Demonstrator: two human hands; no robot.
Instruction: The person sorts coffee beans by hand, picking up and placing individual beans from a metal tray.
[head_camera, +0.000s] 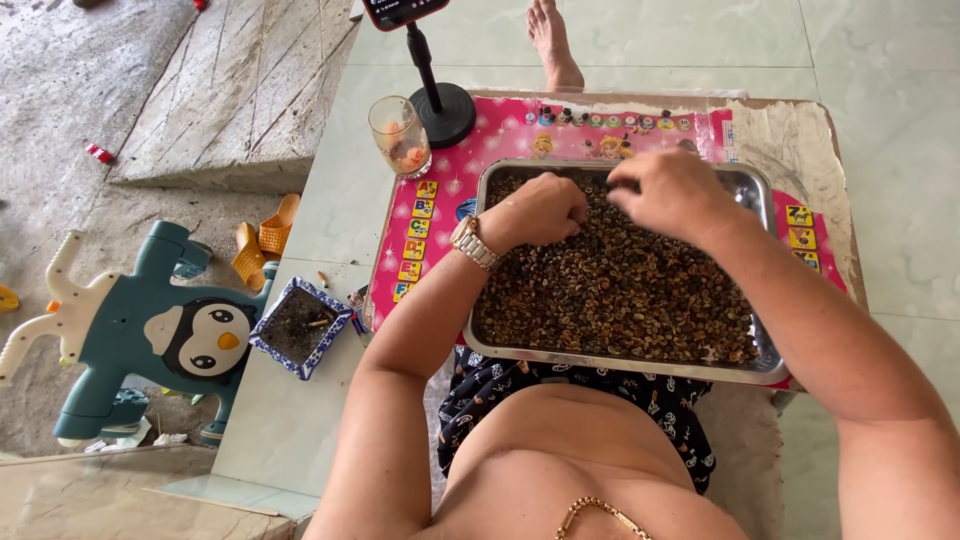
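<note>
A metal tray (620, 365) full of small brown beans (610, 295) rests on a low table covered by a pink picture mat (440, 185). My left hand (540, 210), with a gold watch on the wrist, lies on the beans near the tray's far left, its fingers curled into them. Over the beans near the tray's far edge, my right hand (670, 190) has its fingers pinched together; what it holds is hidden.
A drinking glass (400, 135) and a black phone stand (440, 100) sit at the table's far left. A blue-white square dish (298, 325) lies on the floor to the left, beside a teal penguin toy chair (150, 330). Another person's bare foot (553, 45) shows beyond the table.
</note>
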